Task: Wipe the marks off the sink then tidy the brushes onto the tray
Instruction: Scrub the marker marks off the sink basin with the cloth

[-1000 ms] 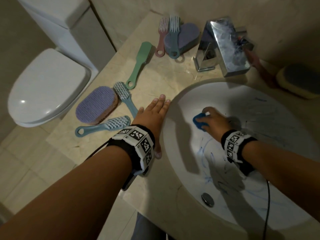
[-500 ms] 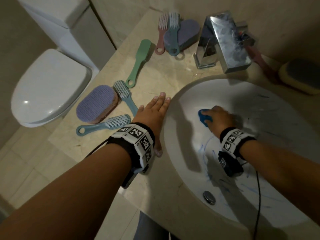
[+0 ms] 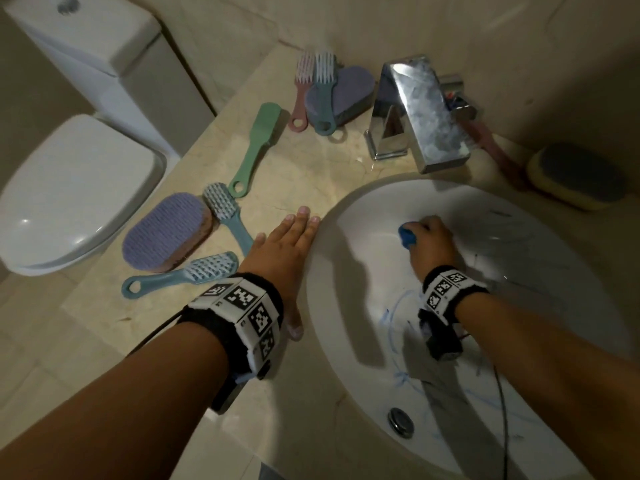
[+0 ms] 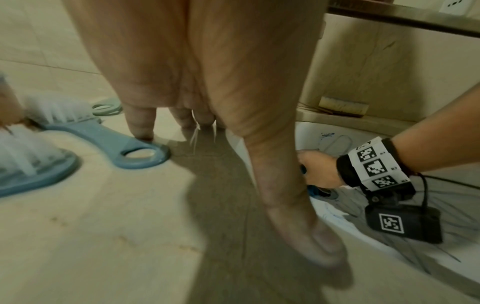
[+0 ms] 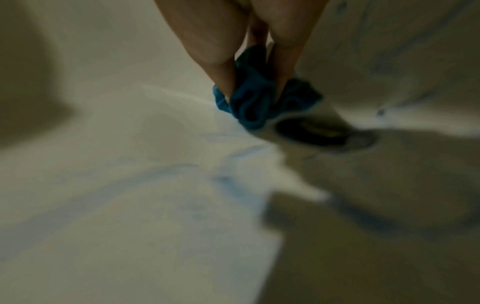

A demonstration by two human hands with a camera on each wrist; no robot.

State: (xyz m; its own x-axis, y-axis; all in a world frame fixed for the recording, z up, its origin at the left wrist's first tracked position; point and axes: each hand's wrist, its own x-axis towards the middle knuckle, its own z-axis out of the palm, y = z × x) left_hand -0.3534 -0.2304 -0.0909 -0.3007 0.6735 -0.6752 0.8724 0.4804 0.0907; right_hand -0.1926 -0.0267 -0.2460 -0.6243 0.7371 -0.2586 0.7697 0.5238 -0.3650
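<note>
Sink (image 3: 363,216) (glossy, scribbled): right hand (image 3: 433,242) pinches crumpled blue cloth (image 3: 407,236); left hand (image 3: 280,251) spread flat.

White oval sink (image 3: 346,271) streaked with blue marks (image 3: 394,317); blue, green and pink brushes (image 3: 221,206) lie scattered on the desk (image 3: 311,174) beside it.

Dim bathroom, lit unevenly, with hard shadows. Beige tiled walls (image 3: 450,26) behind and beside a marble countertop (image 3: 311,174). Off the countertop's left edge, a white toilet (image 3: 69,199), lid closed, cistern (image 3: 86,39) against the wall. Pale tiled floor (image 3: 31,358) beneath. High in the left wrist view, a white wall socket (image 4: 453,6).
</note>
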